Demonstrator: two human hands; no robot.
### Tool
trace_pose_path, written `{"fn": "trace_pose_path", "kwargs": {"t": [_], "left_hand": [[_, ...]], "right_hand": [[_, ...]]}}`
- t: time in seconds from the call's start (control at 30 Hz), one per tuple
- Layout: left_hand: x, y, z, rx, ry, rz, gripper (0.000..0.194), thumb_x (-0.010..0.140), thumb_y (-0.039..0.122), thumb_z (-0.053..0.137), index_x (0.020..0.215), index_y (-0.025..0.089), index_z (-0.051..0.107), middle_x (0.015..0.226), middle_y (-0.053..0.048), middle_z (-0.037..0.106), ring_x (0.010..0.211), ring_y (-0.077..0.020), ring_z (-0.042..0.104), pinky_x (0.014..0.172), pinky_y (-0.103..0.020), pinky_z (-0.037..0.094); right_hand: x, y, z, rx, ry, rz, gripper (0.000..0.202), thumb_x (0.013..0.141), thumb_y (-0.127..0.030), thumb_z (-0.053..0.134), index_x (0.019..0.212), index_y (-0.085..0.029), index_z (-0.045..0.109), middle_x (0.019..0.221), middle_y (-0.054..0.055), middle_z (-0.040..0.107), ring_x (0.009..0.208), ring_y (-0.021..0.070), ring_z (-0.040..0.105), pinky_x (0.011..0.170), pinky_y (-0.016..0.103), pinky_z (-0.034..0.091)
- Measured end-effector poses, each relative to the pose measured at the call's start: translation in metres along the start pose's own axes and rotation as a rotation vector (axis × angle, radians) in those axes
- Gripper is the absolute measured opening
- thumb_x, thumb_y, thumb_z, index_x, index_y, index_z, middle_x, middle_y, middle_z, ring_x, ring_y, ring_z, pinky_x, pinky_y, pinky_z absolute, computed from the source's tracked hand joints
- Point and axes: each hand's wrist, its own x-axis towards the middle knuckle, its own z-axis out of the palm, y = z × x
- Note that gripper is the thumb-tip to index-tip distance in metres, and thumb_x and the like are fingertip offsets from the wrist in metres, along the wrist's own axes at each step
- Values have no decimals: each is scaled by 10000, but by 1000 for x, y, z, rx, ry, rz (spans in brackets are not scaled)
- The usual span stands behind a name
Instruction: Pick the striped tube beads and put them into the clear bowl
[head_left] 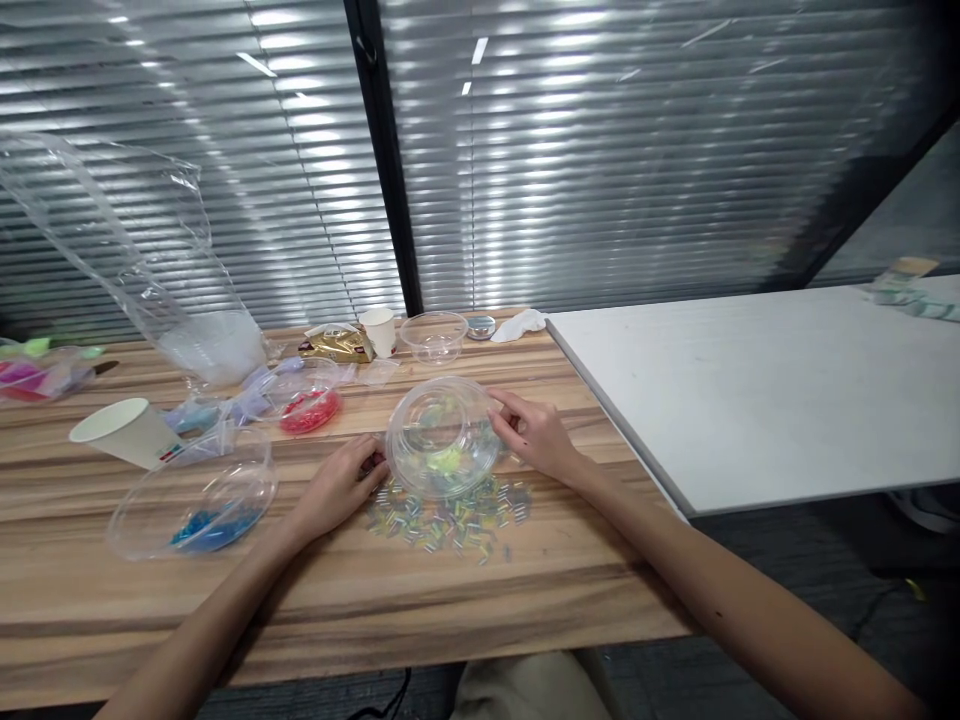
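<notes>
A clear plastic bowl [405, 445] is tilted over a loose spread of short, shiny tube beads [457, 525] on the wooden table. My right hand [536, 432] pinches its right rim between thumb and fingers. On the opposite side, my left hand [341, 485] rests low with curled fingers at the bowl's left edge; its fingertips are partly hidden. Yellow-green colour shows through the bowl, but I cannot tell whether those beads lie inside or behind it. The scattered beads are silvery, yellow and greenish.
Left are a clear bowl with blue beads [217, 525], a tipped paper cup [127, 430] and red beads [309, 410] in a clear container. Behind stand a large plastic bag [214, 345], gold packet [337, 344], upright cup [379, 332] and another clear bowl [435, 340]. A white table [765, 400] adjoins right.
</notes>
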Motion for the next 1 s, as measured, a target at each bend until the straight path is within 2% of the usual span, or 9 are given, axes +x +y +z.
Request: {"fn": "trace_pose_path", "kwargs": {"t": [0.57,0.8,1.0], "left_hand": [[1,1,-2,-46,25,-31,250,871,381,420,787,176,535,729,-28,581,665,-175,530,608,-274,408],[1,0,0,-53,110,-36,224,865,361,432,792,176,534,716,-19,567,649,-165,513,600,-267,396],[0,-9,3,-31,177,-24,189,865,338,449,821,182,545,698,-3,555,615,-147,496,582,-252,381]], "right_hand": [[2,-5,-3,14,40,6,318,896,-228,439,1149,-130,605,555,-23,565,446,90,453,486,190,368],[2,-4,-3,-23,139,15,335,897,-244,438,1161,-113,599,547,-20,570,434,88,473,498,198,388],[2,-2,-2,-18,161,35,337,897,-254,438,1161,-117,597,545,-16,566,442,92,483,500,201,402]]}}
